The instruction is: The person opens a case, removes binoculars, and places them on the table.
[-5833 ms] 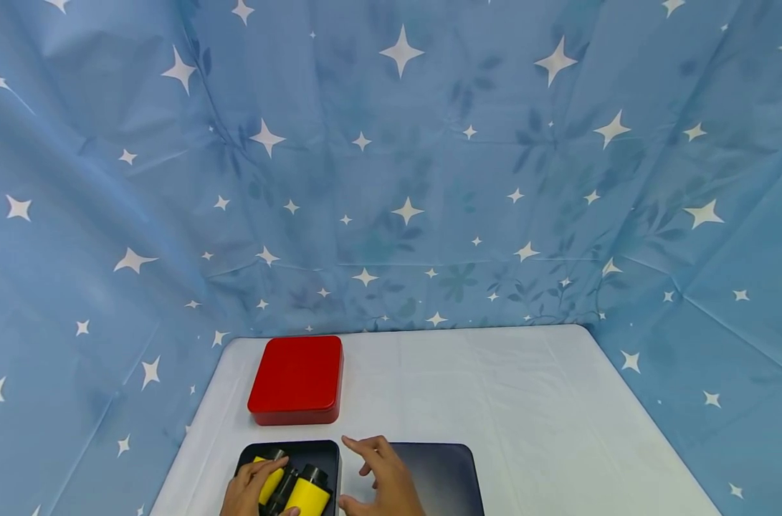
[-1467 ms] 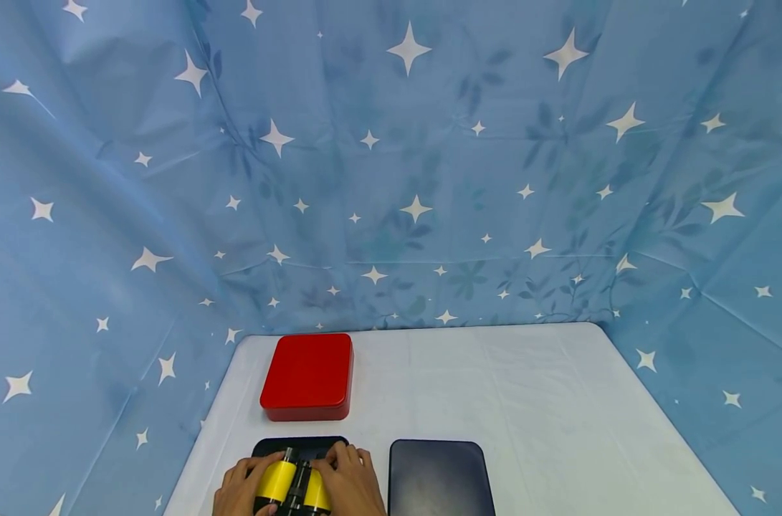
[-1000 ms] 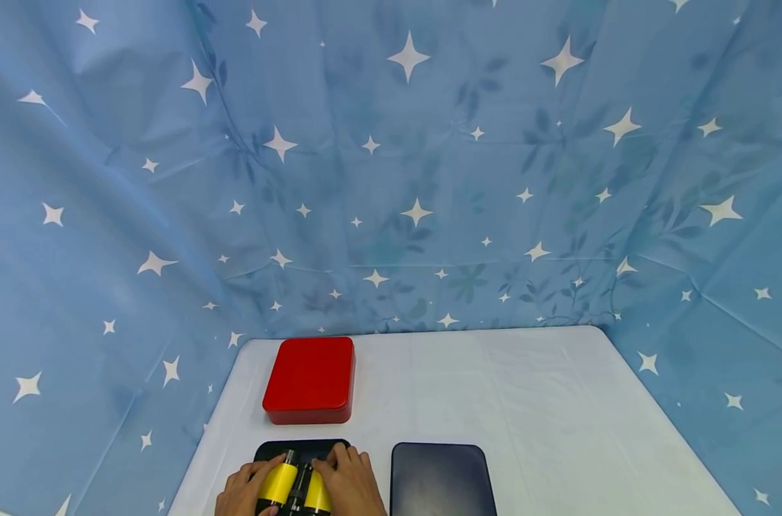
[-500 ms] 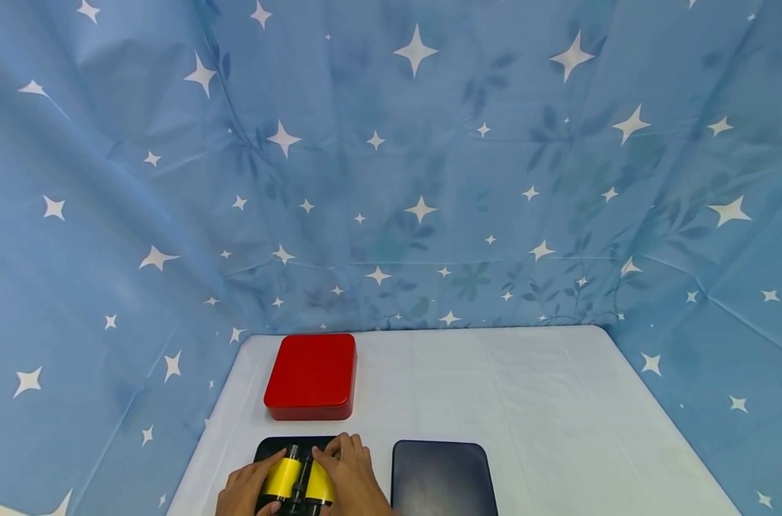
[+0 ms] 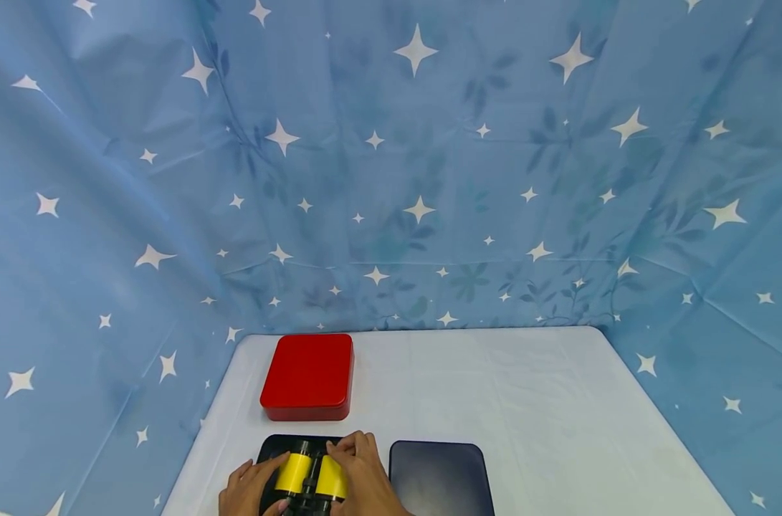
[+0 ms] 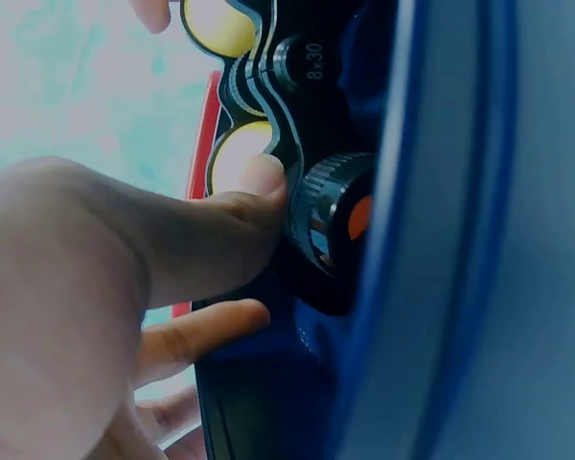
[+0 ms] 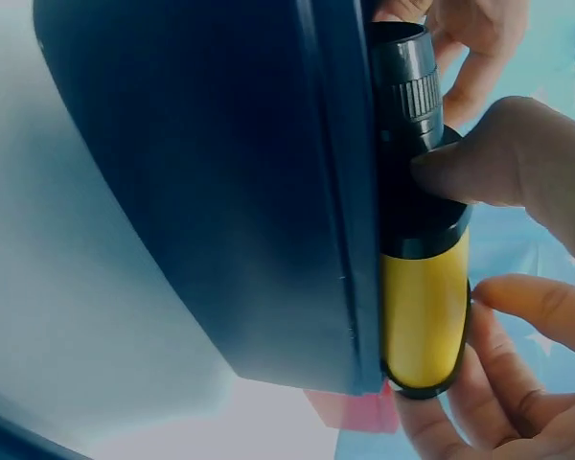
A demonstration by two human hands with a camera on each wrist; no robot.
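Yellow and black binoculars lie within a dark box at the bottom of the head view. My left hand holds the left barrel, fingertips at its far end; in the left wrist view its thumb lies on the binoculars beside the eyepiece. On the other side, my right hand grips the right barrel. The right wrist view shows that barrel standing above the box wall, with the right thumb near the eyepiece and the fingers around the far end. The box's near part is cut off in the head view.
Behind the box sits a red square tin. A dark shallow tray or lid lies to the right of the box. All stand on a white-covered table, enclosed by a blue starred curtain.
My right hand, open and apart from the binoculars in the earliest frame, now grips their right barrel. Over the last half second both hands have shifted the binoculars slightly right and turned them straighter.
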